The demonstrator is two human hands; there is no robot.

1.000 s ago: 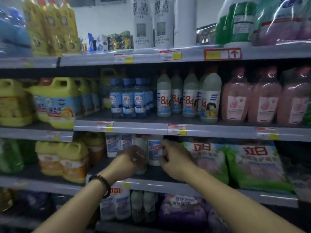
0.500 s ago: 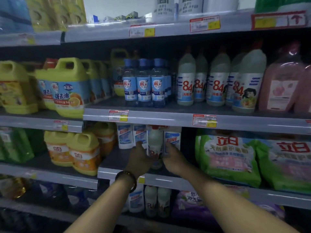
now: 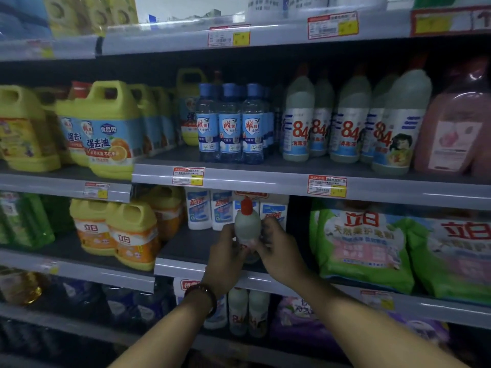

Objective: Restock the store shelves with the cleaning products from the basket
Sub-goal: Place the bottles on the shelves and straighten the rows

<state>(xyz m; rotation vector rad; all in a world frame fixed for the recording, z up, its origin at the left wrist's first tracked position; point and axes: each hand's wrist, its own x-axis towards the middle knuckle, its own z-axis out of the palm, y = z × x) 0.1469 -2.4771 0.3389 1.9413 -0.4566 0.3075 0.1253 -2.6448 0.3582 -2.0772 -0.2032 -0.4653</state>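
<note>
Compared with 1 second back, when both hands were reaching in among the back row, my left hand (image 3: 227,257) and right hand (image 3: 280,252) now sit nearer the shelf's front lip with the red-capped bottle (image 3: 247,224) plainly between them. The left fingers curl round its lower body from one side and the right fingers clasp it from the other. Its base is hidden behind my hands, so I cannot tell whether it stands on the shelf (image 3: 186,248) or hangs just above. I judge this item is nearly placed and only needs squaring up. The basket is out of view, so I can't count what remains. Well to the left of the bottle stand 2 yellow-and-orange jugs (image 3: 132,235), hard moulded plastic with built-in handles and glossy labels. Just behind the bottle on its left is a row of white bottles (image 3: 198,209), flat-faced with blue labels. The bottle itself is pale, matte and pear-shaped, narrowing to a ribbed-looking cap (image 3: 246,205). It should grip easily. To its right lie soft green bags (image 3: 361,245), crinkled and shiny.
</note>
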